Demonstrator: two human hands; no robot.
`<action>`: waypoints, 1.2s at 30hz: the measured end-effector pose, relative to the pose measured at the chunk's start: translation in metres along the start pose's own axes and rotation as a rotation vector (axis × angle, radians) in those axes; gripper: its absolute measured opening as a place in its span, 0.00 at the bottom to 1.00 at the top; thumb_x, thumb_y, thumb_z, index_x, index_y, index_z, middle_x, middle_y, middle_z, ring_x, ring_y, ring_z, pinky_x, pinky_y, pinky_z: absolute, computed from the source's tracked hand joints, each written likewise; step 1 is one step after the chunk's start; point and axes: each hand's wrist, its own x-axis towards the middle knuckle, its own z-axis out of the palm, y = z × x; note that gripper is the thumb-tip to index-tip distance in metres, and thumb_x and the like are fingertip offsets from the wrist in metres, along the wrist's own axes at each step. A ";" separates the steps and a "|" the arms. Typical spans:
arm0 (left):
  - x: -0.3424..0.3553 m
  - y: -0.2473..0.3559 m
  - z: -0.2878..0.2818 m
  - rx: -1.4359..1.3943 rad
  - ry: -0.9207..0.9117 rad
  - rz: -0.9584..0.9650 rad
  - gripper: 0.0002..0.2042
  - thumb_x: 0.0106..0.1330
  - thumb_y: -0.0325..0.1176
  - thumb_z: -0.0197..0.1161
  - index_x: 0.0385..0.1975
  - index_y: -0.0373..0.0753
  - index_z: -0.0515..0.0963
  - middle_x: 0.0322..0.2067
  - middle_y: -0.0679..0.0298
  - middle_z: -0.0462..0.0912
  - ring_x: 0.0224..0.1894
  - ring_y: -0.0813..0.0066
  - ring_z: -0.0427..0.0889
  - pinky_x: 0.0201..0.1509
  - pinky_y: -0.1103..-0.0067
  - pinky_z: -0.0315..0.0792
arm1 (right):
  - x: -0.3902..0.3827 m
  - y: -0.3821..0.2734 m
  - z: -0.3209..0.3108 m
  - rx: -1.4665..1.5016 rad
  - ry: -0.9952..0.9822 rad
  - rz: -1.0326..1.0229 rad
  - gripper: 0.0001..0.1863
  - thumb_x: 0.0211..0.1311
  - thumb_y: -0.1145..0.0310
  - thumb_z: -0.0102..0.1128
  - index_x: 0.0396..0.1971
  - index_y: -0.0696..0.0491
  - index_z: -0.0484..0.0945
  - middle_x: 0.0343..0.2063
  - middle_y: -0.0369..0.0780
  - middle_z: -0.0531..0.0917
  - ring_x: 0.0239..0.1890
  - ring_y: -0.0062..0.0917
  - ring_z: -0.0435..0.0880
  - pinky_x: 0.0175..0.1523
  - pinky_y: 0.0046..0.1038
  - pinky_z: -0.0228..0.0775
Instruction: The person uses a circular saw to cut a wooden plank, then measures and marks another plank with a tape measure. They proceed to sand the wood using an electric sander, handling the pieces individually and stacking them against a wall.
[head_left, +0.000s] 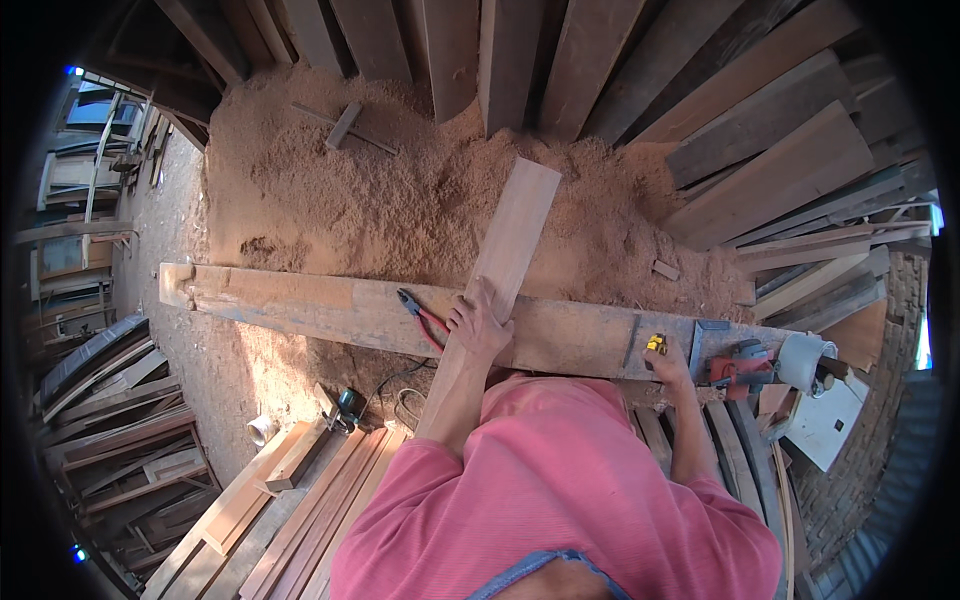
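My left hand (482, 325) grips a long flat wooden board (520, 225), which lies slanted across a narrow wooden bench (580, 335). The board's far end reaches over the sawdust, and its near end passes under my left forearm. My right hand (668, 362) is closed around a small yellow and black tape measure (656, 344), held over the right part of the bench. Red-handled pliers (426, 322) lie on the bench just left of my left hand. To the right of my right hand are a square (708, 338) with a dark edge and a red power tool (742, 368).
Beyond the bench spreads a sawdust heap (330, 210) with a T-shaped wooden piece (345, 126) on it. Planks (770, 185) lean along the far and right sides. Stacked boards (300, 510) lie at the lower left, near a dark green tool (348, 402) with a cord. A white cylinder (803, 360) stands at the bench's right end.
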 end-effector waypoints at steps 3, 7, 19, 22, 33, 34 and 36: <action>-0.001 -0.005 0.003 -0.016 -0.007 -0.016 0.58 0.41 0.52 0.79 0.77 0.55 0.55 0.57 0.42 0.68 0.55 0.42 0.70 0.58 0.54 0.63 | -0.015 -0.048 -0.016 0.430 -0.323 0.085 0.31 0.59 0.63 0.70 0.61 0.56 0.73 0.45 0.39 0.85 0.46 0.30 0.85 0.53 0.35 0.78; -0.008 -0.007 -0.002 0.003 -0.090 -0.014 0.57 0.44 0.53 0.77 0.78 0.54 0.53 0.61 0.41 0.67 0.59 0.40 0.69 0.62 0.53 0.62 | -0.016 -0.066 0.003 0.985 -0.593 0.184 0.27 0.66 0.61 0.63 0.62 0.57 0.72 0.50 0.41 0.83 0.50 0.31 0.83 0.54 0.36 0.78; -0.013 -0.037 -0.019 -0.049 -0.053 0.086 0.34 0.60 0.50 0.68 0.68 0.48 0.72 0.58 0.40 0.75 0.60 0.38 0.73 0.65 0.52 0.64 | 0.004 -0.150 0.139 0.196 -0.707 -0.291 0.28 0.73 0.49 0.58 0.59 0.57 0.77 0.47 0.39 0.83 0.45 0.22 0.80 0.52 0.27 0.72; -0.004 -0.051 -0.015 -0.562 -0.424 0.131 0.22 0.66 0.46 0.66 0.55 0.40 0.81 0.42 0.53 0.85 0.43 0.58 0.84 0.52 0.65 0.76 | -0.013 -0.175 0.163 -0.116 -0.567 -0.522 0.33 0.70 0.50 0.59 0.65 0.58 0.72 0.53 0.44 0.82 0.54 0.32 0.81 0.60 0.33 0.71; 0.013 -0.037 -0.020 -1.472 -0.829 -0.226 0.06 0.71 0.31 0.66 0.44 0.40 0.81 0.32 0.71 0.82 0.32 0.84 0.80 0.34 0.84 0.73 | -0.036 -0.212 0.170 -0.094 -0.512 -0.540 0.38 0.66 0.55 0.62 0.71 0.57 0.61 0.63 0.57 0.74 0.67 0.49 0.73 0.70 0.43 0.64; 0.023 -0.036 -0.018 -1.484 -0.784 -0.261 0.05 0.71 0.31 0.66 0.42 0.41 0.80 0.31 0.71 0.81 0.31 0.84 0.79 0.33 0.84 0.72 | -0.031 -0.208 0.173 -0.075 -0.491 -0.555 0.37 0.66 0.57 0.62 0.70 0.56 0.63 0.64 0.56 0.74 0.68 0.48 0.73 0.70 0.43 0.64; 0.048 -0.055 -0.005 -1.504 -0.579 -0.343 0.07 0.69 0.32 0.68 0.41 0.38 0.81 0.29 0.70 0.81 0.30 0.83 0.78 0.34 0.83 0.73 | -0.018 -0.204 0.175 -0.149 -0.440 -0.530 0.35 0.66 0.58 0.62 0.70 0.53 0.64 0.63 0.56 0.75 0.66 0.49 0.73 0.70 0.44 0.63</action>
